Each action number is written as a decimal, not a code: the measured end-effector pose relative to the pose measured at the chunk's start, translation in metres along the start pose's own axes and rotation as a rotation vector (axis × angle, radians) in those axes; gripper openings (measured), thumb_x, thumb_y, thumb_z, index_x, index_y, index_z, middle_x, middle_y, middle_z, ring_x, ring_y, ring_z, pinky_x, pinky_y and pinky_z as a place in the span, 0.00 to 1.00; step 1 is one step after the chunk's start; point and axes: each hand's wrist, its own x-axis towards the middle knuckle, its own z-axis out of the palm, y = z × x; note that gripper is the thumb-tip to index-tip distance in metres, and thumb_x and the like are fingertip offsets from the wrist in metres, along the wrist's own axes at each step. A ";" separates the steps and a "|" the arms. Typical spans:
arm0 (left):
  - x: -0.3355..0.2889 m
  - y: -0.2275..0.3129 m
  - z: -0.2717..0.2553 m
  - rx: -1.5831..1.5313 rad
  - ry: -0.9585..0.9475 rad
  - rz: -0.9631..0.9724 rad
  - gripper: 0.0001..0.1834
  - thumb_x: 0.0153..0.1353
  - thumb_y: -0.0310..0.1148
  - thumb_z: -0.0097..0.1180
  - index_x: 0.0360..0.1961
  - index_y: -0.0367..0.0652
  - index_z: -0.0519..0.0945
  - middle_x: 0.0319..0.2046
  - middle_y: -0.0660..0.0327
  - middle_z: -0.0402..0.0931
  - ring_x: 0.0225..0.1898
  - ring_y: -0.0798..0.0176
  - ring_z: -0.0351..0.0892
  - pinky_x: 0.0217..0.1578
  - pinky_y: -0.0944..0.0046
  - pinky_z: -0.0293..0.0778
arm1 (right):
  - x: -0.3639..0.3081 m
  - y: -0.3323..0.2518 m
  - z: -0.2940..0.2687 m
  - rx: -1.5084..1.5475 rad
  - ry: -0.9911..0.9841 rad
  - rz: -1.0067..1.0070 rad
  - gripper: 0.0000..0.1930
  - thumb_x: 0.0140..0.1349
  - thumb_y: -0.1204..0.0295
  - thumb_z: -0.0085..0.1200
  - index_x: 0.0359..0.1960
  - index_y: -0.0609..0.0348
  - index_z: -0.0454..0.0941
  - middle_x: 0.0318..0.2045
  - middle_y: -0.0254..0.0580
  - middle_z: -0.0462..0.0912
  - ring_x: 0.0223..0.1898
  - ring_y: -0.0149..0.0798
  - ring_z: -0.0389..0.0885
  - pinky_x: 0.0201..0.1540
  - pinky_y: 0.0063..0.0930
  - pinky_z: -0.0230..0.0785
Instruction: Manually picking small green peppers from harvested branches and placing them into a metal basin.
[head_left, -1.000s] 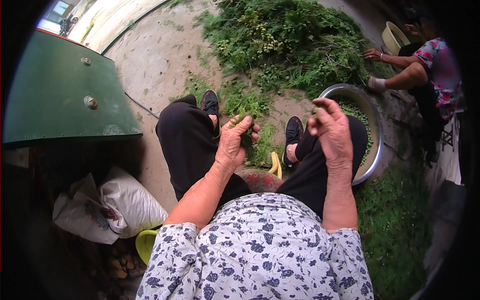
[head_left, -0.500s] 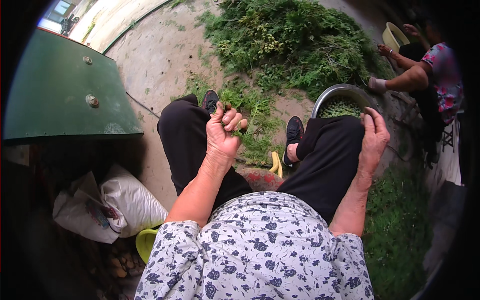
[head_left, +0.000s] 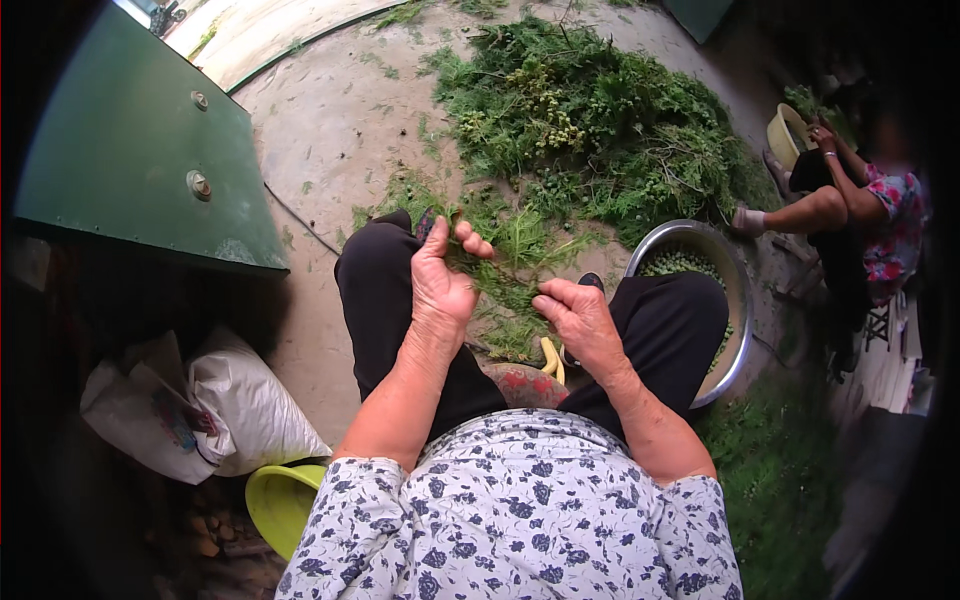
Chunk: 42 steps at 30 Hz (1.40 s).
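Observation:
Over my knees, my left hand (head_left: 446, 275) has its fingers curled round a leafy green evergreen sprig (head_left: 512, 287). My right hand (head_left: 585, 325) is closed in a pinch at the right edge of that sprig; whether a berry is between the fingertips is too small to tell. Beside my right knee stands a wide metal basin (head_left: 742, 345) with small green berries (head_left: 680, 262) in it, partly hidden by my leg. Loose green clippings lie on the ground below my hands, so the sprig's outline blends into them.
A large heap of evergreen branches (head_left: 590, 120) lies ahead. Another person (head_left: 845, 205) sits at the far right by a cream tub (head_left: 783, 140). To my left are a green metal panel (head_left: 140, 150), white sacks (head_left: 250, 400) and a yellow-green basin (head_left: 265, 500). More greenery (head_left: 765, 470) lies at right.
My right hand has come left from beside the metal basin to the sprig, its fingers now pinched. The left hand still holds greenery, its fingers slightly looser. The view has shifted a little.

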 end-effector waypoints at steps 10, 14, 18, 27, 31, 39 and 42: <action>0.044 0.103 0.056 0.147 -0.042 0.366 0.05 0.60 0.31 0.52 0.35 0.44 0.76 0.26 0.64 0.78 0.24 0.68 0.75 0.26 0.66 0.72 | 0.064 0.007 -0.049 -0.455 0.025 -0.036 0.07 0.50 0.73 0.56 0.29 0.64 0.79 0.22 0.48 0.78 0.24 0.40 0.77 0.30 0.30 0.68; 0.077 0.136 0.050 0.291 0.039 0.320 0.06 0.60 0.31 0.52 0.37 0.43 0.76 0.24 0.65 0.75 0.24 0.69 0.73 0.27 0.65 0.71 | 0.077 0.037 -0.018 -0.789 -0.600 0.131 0.09 0.46 0.67 0.59 0.27 0.60 0.81 0.24 0.51 0.79 0.31 0.51 0.79 0.35 0.37 0.71; 0.097 0.132 0.031 0.392 0.180 0.283 0.05 0.60 0.30 0.51 0.35 0.43 0.76 0.23 0.66 0.74 0.22 0.72 0.73 0.24 0.71 0.71 | 0.088 0.092 -0.004 -0.684 -1.139 0.337 0.11 0.52 0.66 0.57 0.31 0.61 0.80 0.20 0.43 0.80 0.26 0.38 0.81 0.32 0.34 0.71; 0.087 0.078 0.061 0.846 -0.129 0.095 0.08 0.59 0.29 0.51 0.38 0.36 0.77 0.24 0.63 0.77 0.23 0.74 0.74 0.25 0.75 0.72 | 0.340 -0.096 -0.137 0.463 0.299 -0.277 0.24 0.61 0.69 0.52 0.53 0.73 0.61 0.45 0.51 0.73 0.41 0.40 0.77 0.38 0.27 0.75; 0.086 0.050 0.086 1.218 -0.453 0.169 0.08 0.57 0.28 0.51 0.35 0.34 0.76 0.26 0.60 0.77 0.24 0.71 0.75 0.27 0.72 0.72 | 0.344 -0.067 -0.090 0.319 0.141 -0.195 0.16 0.61 0.72 0.50 0.48 0.69 0.68 0.37 0.45 0.78 0.37 0.36 0.79 0.37 0.25 0.75; 0.056 0.035 0.071 1.846 -0.787 0.686 0.07 0.42 0.29 0.53 0.25 0.40 0.72 0.20 0.60 0.70 0.25 0.58 0.73 0.24 0.61 0.65 | 0.295 0.143 0.077 0.110 -0.296 0.507 0.14 0.58 0.73 0.51 0.45 0.65 0.72 0.32 0.42 0.79 0.27 0.33 0.79 0.28 0.24 0.74; 0.043 0.050 0.074 1.978 -0.841 0.725 0.09 0.42 0.31 0.52 0.26 0.38 0.73 0.19 0.60 0.70 0.25 0.60 0.72 0.24 0.62 0.65 | 0.284 0.182 0.122 0.014 -0.332 0.565 0.13 0.58 0.75 0.49 0.43 0.68 0.73 0.29 0.41 0.79 0.25 0.31 0.77 0.26 0.23 0.72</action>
